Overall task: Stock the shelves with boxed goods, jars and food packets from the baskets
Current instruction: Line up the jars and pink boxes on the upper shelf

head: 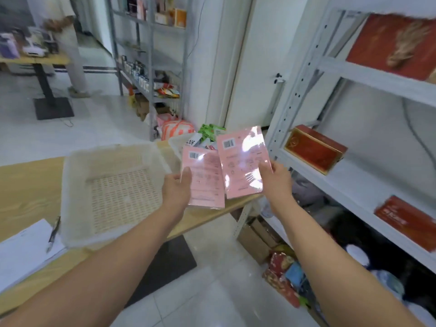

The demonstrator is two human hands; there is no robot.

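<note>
- The step in hand looks like the carry from basket to shelf; each hand has one flat pink packet, both lifted clear of the wooden table [28, 182] and held in the air between the baskets and the white shelf unit [297, 90].
- The left hand [175, 188] grasps the left pink packet [207, 175] at its lower left edge, thumb on the printed face, fingers hidden behind; the packet hangs over the table's edge, just beside the near basket [70, 175], whose mesh floor shows bare.
- The right hand [277, 179] pinches the right pink packet [240, 159] at its right edge, thumb on the front; this packet sits higher and overlaps the other's edge; whether the two touch I cannot tell.
- The far basket [175, 141], behind the packets, holds more goods, so stocking seems well short of done.
- The next move, by my reading, calls for a swing rightward to the middle shelf [365, 182], where a red box [315, 148] sits at the left end with bare board beside it; the packets look thin and glossy, so they likely need laying flat or leaning on something, without knocking the box.
</note>
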